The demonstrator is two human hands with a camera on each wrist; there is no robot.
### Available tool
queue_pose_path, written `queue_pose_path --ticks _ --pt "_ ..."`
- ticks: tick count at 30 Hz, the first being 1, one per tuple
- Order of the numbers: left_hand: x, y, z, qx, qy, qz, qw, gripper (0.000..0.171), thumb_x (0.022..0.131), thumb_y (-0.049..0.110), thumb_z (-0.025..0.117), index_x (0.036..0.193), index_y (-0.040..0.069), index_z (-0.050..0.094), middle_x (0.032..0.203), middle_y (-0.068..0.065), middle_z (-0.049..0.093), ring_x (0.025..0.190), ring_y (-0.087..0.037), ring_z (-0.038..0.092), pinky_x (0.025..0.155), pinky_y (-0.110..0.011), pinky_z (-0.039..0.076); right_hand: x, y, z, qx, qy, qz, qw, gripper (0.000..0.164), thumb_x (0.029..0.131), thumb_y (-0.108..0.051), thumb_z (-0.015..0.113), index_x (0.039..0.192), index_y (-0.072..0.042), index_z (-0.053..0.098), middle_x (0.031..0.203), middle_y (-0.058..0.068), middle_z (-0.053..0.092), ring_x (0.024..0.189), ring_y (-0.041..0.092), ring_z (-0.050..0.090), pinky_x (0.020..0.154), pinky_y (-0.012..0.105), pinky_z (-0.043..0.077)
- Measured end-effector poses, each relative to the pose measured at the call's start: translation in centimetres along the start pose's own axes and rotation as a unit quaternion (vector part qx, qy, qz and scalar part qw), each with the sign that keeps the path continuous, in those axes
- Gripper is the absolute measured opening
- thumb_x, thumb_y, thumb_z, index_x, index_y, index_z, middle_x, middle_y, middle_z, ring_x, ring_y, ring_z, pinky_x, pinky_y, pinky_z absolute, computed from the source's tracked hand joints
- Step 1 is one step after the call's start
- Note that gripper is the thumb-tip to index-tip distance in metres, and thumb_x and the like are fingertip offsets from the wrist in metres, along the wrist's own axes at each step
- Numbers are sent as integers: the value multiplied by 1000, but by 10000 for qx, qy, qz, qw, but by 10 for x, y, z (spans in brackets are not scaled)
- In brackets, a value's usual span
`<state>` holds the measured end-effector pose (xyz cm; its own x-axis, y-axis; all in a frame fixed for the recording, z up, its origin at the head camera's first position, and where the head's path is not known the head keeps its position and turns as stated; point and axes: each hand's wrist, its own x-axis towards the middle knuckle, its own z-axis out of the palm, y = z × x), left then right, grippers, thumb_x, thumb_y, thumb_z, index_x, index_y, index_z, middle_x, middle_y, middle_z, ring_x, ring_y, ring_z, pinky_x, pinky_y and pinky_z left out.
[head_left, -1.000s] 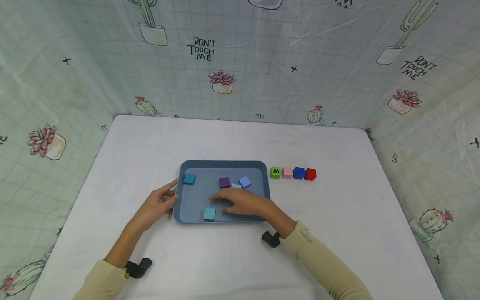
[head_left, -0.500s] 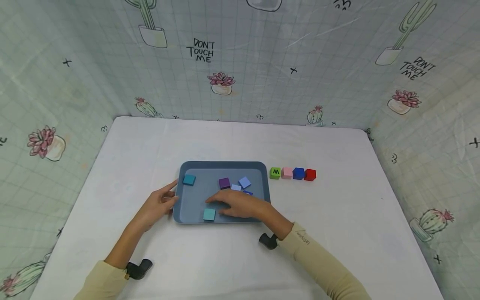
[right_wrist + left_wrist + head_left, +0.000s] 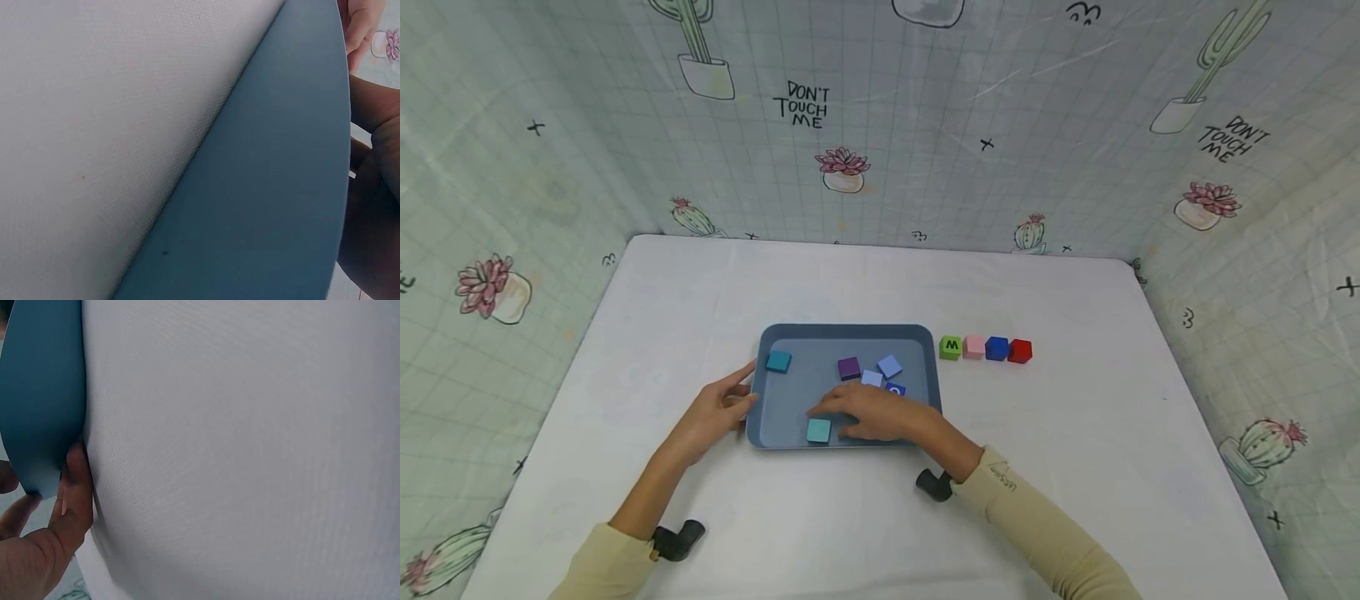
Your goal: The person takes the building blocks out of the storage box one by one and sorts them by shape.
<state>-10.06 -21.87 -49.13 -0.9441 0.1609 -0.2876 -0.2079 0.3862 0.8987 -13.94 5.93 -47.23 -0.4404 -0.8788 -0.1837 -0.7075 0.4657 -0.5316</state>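
A blue-grey tray [image 3: 850, 330] lies on the white table. My left hand [image 3: 715, 417] touches its left side, fingers spread along the rim and outer wall; the left wrist view shows those fingers against the tray wall [image 3: 44, 387]. Over the tray, my right hand [image 3: 876, 413] reaches in from the right, its index finger and thumb either side of a light teal block [image 3: 818, 430], with a gap at the thumb. Behind that hand sit a purple block [image 3: 848, 368], two light blue blocks [image 3: 890, 366] and a blue lettered block [image 3: 896, 389], partly hidden. A darker teal block [image 3: 778, 361] lies far left.
Right of the tray, a row on the table holds a green block [image 3: 951, 348] marked with a letter, a pink block [image 3: 973, 347], a blue block [image 3: 997, 348] and a red block [image 3: 1020, 351]. A cactus-print cloth [image 3: 910, 100] hangs behind and at both sides.
My right hand has shifted a little left and nearer to me, closer to the light teal block, uncovering more of the blue lettered block. The left hand stays at the tray's side.
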Motion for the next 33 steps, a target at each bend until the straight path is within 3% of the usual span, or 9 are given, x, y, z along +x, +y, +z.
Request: queue_pose_path --ticks 15,25,33 --pt "-1 0 1 -35 -58 3 10000 60 96 13 54 149 9 27 124 -26 44 106 -36 54 72 -35 55 0 -5 1 -37 35 -95 9999 46 90 -16 66 133 -25 56 130 -2 54 124 14 43 99 25 38" --pt "-3 3 -1 -85 -67 -9 9999 60 96 13 54 149 9 26 123 -26 44 104 -34 54 72 -34 55 1 -3 3 58 245 145 9996 39 87 -18 70 125 -19 61 123 -8 59 119 9 47 100 21 34" --pt "-3 3 -1 -146 -97 -22 9998 60 96 13 53 149 9 25 124 -27 43 106 -35 53 72 -33 55 0 -5 3 162 438 499 9977 37 86 -20 71 121 -13 61 118 -5 60 114 8 50 97 18 37"
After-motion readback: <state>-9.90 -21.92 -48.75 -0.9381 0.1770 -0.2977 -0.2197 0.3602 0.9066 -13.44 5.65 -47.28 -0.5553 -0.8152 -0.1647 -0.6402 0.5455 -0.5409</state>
